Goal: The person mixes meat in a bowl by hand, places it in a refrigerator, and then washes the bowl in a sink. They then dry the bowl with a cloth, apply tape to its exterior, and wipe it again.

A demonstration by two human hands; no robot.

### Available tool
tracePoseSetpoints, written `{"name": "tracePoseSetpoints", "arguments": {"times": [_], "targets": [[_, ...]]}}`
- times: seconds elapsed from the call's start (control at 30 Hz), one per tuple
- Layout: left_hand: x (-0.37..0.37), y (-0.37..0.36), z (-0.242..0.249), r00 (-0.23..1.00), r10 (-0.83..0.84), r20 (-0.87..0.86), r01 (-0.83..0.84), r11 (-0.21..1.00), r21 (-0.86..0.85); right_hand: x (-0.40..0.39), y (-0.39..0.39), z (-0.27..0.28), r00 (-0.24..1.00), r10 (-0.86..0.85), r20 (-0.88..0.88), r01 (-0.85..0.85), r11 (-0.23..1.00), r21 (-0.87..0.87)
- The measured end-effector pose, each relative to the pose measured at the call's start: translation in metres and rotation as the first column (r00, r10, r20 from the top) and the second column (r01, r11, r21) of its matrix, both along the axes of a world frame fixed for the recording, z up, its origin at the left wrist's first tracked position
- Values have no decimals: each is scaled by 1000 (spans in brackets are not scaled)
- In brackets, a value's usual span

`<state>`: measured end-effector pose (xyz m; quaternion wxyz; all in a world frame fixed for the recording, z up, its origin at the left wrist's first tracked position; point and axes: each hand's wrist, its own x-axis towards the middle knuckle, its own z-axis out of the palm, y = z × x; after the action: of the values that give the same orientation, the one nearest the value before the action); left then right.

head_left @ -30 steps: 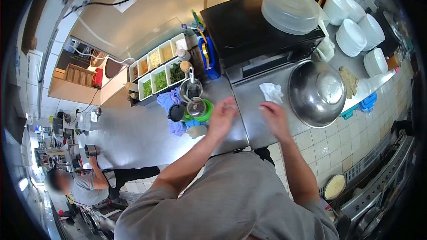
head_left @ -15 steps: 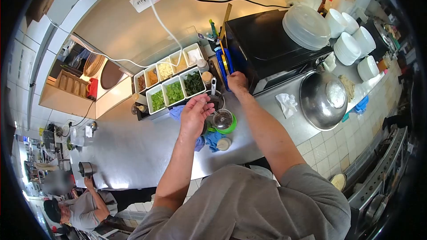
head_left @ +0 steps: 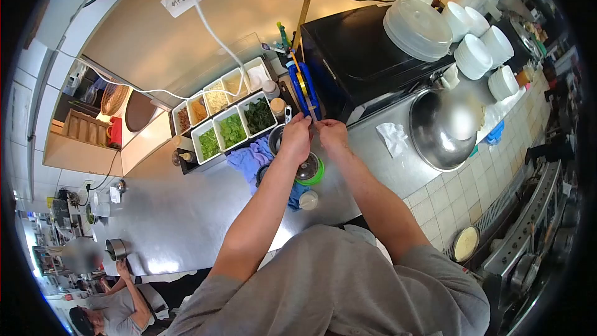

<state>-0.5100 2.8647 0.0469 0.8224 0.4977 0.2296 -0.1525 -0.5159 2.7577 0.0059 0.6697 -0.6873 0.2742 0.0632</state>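
My left hand (head_left: 295,139) and my right hand (head_left: 334,137) are side by side over the counter, both closed with fingertips pinched. Whatever they pinch is too small or hidden to make out. Just beyond them is a long blue holder with a yellow inner part (head_left: 303,90), its near end close to my fingertips. Below my left hand, a small metal strainer (head_left: 310,168) rests over a bright green round rim (head_left: 316,178). A dark pot beside it is partly covered by that hand.
White tubs of chopped greens (head_left: 231,129) and other toppings stand left of centre. A black box-shaped appliance (head_left: 354,56), stacked white bowls (head_left: 472,56) and a large metal bowl (head_left: 429,143) are right. Purple cloth (head_left: 245,158) lies near the tubs. Another person holds a pot (head_left: 117,249) at lower left.
My left hand has moved up and right, from open-looking fingers to a pinch beside my right hand. My right hand has drawn slightly back from the blue holder. The view has shifted.
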Motion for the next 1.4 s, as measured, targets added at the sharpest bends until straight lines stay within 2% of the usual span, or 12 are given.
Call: {"name": "tracePoseSetpoints", "arguments": {"times": [0.13,0.27,0.43,0.67,0.83,0.97,1.07,1.1,1.17,1.23,1.33,1.4], "targets": [[35,-17,-64,989,-131,61,86,870,485,-4,-16,-27,1000,4,-25,-4,1000,28],[52,-31,-83,992,-106,-76,130,845,519,-5,-20,-52,999,22,24,-23,999,23],[49,-53,-63,989,87,-117,56,513,857,-5,-18,-68,995,40,90,-39,999,-12],[49,-60,-78,987,151,50,-113,444,889,9,-13,-112,991,35,133,-30,999,-41],[68,-63,-74,971,176,-164,104,305,947,11,-20,-84,993,87,79,-75,987,-139],[79,-58,-100,956,242,-165,53,412,910,12,-24,-84,989,129,76,-106,962,-252],[111,-38,-177,949,33,-314,282,357,891,8,-27,-70,994,87,72,-72,979,-188],[121,-37,-199,942,121,-313,203,538,818,6,-29,-64,997,60,44,-56,996,-76],[114,-41,-202,921,211,-327,95,692,715,6,-27,-82,995,9,98,-9,1000,-3],[84,-58,-159,882,329,-338,-262,938,229,7,-26,-109,987,-51,153,40,996,74],[54,-96,-104,830,392,-396,-272,905,326,-7,-42,-124,997,-68,20,69,997,-44],[78,-67,-217,933,277,-229,-192,923,332,-30,-54,-108,997,-50,65,53,998,-33]]}}
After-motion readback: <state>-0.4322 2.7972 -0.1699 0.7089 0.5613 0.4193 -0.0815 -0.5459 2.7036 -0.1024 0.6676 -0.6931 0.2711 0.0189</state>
